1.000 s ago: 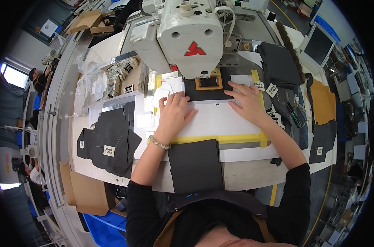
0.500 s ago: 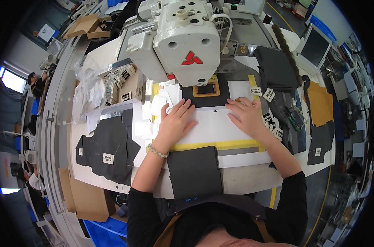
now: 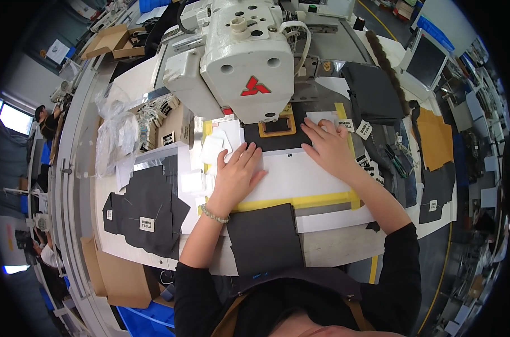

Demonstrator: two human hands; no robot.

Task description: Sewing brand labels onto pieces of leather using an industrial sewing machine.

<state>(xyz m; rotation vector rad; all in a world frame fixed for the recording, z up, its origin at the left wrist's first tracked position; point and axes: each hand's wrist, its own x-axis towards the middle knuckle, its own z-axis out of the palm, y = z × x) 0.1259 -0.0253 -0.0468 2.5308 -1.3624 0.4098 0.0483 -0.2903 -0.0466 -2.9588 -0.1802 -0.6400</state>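
A dark grey fabric piece lies under the gold-coloured clamp frame of a white sewing machine. My left hand rests palm down on the white sheet, its fingertips at the fabric's near left edge. My right hand lies across the right edge of the fabric, fingers spread with the fingertips beside the clamp. Neither hand grips anything. Close to my body, a stack of dark fabric pieces overlaps the table's front edge.
To the left are a cardboard box of labels, a clear plastic bag and dark pieces bearing labels. Loose labels, green-handled thread snips and folded dark fabric lie to the right. Yellow tape borders the sheet.
My right hand has slid forward and inward onto the fabric's right side. The fabric's front edge now sits at a slight tilt. My left hand stays near the left corner.
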